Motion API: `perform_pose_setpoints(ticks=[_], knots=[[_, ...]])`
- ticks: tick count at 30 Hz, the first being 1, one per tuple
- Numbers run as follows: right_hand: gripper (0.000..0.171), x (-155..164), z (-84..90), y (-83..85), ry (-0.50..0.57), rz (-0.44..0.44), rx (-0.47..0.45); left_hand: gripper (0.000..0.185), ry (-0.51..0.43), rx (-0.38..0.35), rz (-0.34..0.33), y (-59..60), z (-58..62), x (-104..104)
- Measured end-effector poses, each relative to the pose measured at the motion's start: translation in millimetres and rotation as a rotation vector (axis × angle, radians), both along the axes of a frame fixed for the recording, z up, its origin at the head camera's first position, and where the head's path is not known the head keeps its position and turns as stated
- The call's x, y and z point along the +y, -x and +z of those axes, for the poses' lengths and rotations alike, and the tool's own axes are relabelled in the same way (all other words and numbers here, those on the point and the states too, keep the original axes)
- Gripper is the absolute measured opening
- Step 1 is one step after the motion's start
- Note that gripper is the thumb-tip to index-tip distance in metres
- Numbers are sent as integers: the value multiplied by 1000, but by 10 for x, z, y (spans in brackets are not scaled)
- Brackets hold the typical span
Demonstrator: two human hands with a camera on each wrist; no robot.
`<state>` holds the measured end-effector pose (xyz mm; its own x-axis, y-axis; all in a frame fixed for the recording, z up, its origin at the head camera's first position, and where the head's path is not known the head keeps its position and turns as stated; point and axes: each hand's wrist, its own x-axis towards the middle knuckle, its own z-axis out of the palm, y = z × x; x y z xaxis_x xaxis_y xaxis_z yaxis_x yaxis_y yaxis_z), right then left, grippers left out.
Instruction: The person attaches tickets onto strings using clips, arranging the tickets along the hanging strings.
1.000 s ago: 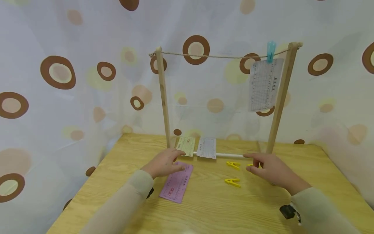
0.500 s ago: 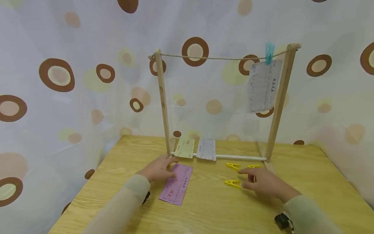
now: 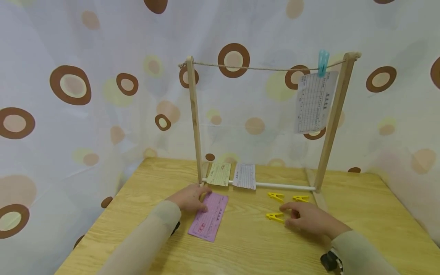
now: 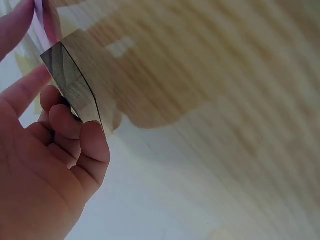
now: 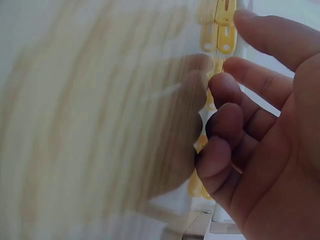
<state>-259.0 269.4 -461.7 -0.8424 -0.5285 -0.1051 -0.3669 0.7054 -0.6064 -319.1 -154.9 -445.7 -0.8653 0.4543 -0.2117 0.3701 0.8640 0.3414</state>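
My bare left hand (image 3: 190, 198) is at left, back uppermost, thumb and forefinger spread, remaining three fingers curled inward. My bare right hand (image 3: 312, 218) is at right, slightly nearer, thumb and forefinger apart, other three fingers curled. My long cream cloth left sleeve (image 3: 146, 236) angles far and right; the matching right sleeve (image 3: 359, 250), far and left.

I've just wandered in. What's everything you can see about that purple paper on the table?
The purple paper is a rectangular slip printed with dark characters, with a red mark towards its near end. It looks flat, lying slanted on the wood-grain table, nearer the person than the yellowish slip. The left hand hides part of its left side; whether it touches the paper is unclear.
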Motion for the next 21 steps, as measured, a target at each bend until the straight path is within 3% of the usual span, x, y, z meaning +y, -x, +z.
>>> perform_pose_setpoints(ticks=[8, 16, 21], knots=[[48, -15, 0, -8, -21, -15, 25, 70, 26, -5, 6, 4, -12, 30], [53, -78, -24, -17, -32, -36, 50, 50, 34, -18, 8, 19, -15, 29], [47, -127, -22, -21, -40, -54, 72, 32, 59, -8, -26, 19, -12, 27]])
